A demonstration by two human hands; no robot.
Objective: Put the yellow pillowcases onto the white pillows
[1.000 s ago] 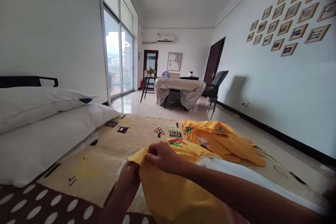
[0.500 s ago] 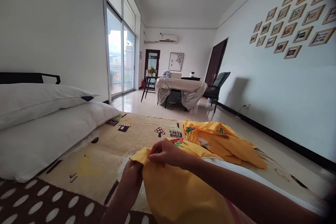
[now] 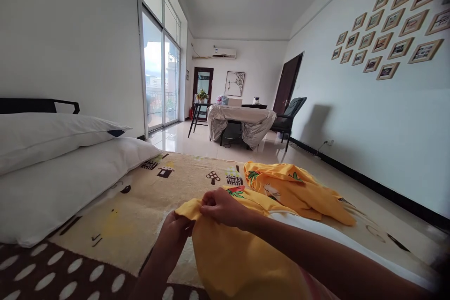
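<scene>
Change noted: my left hand sits slightly higher against the yellow cloth edge; right hand nudges marginally left.

Open blanket lies at twelve o'clock; stacked pillows block nine o'clock, crumpled yellow cloth crowds two o'clock.

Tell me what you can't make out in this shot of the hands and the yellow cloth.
- Head view: the left hand fingertips are tucked under the yellow cloth, so its grip is hidden.
- The cloth's lower part is cut off by the bottom edge.
- What the white piece beneath is cannot be told; the right hand and forearm cover it.
- Framed pictures on the wall: too small.
</scene>
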